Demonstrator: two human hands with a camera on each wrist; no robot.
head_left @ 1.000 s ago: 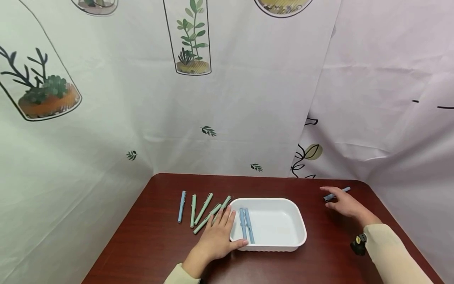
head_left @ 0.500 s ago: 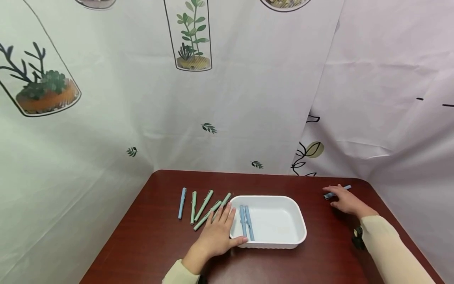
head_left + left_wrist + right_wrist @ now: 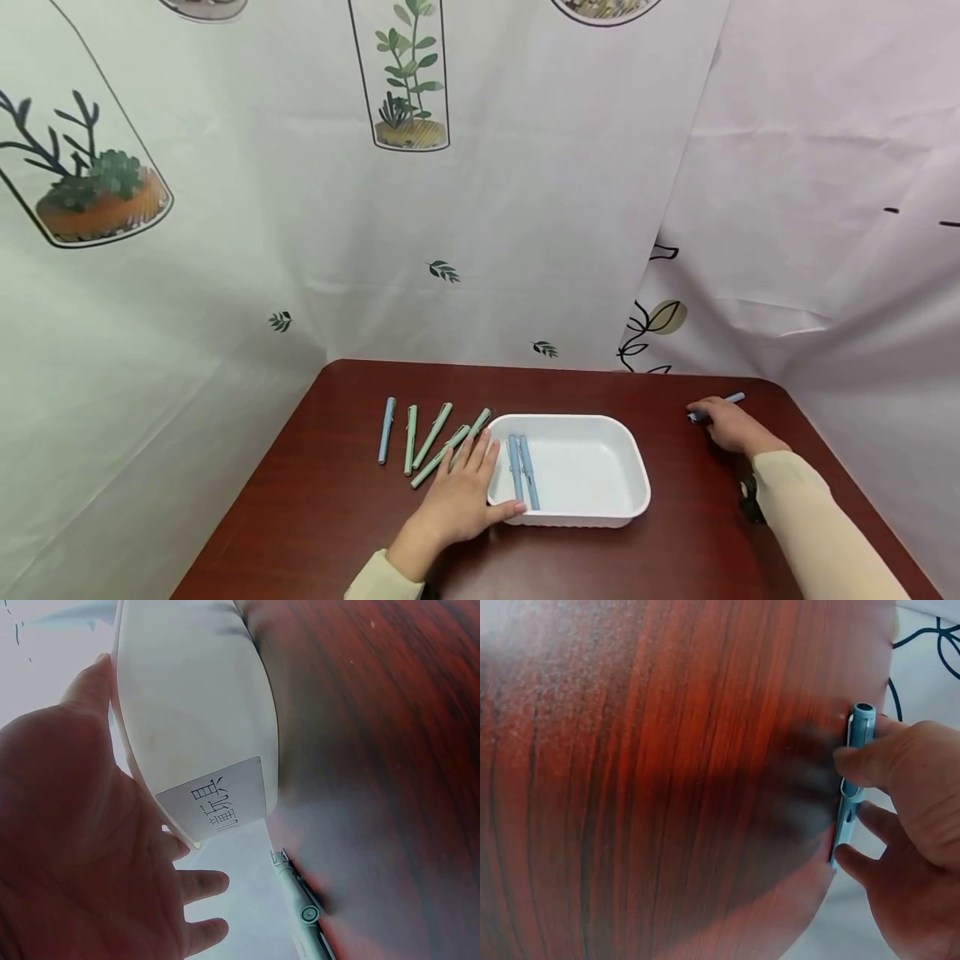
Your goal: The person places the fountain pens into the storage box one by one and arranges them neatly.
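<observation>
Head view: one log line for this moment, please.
right hand: pinches blue pen on table | left hand: steadies tray | tray: two blue pens

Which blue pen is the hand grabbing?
The blue pen alone at the table's far right corner; the right hand pinches it. Two others lie in the white tray, one far left.

A dark red-brown, wood-grained table [image 3: 315, 500] is seen. A white tray [image 3: 600, 508] holds two light blue pens [image 3: 522, 471]. To its left, one light blue pen [image 3: 386, 429] and pale green pens [image 3: 431, 435] are laid. A cream sleeve [image 3: 810, 525] is worn. The white backdrop [image 3: 525, 208] is printed with green plants.
</observation>
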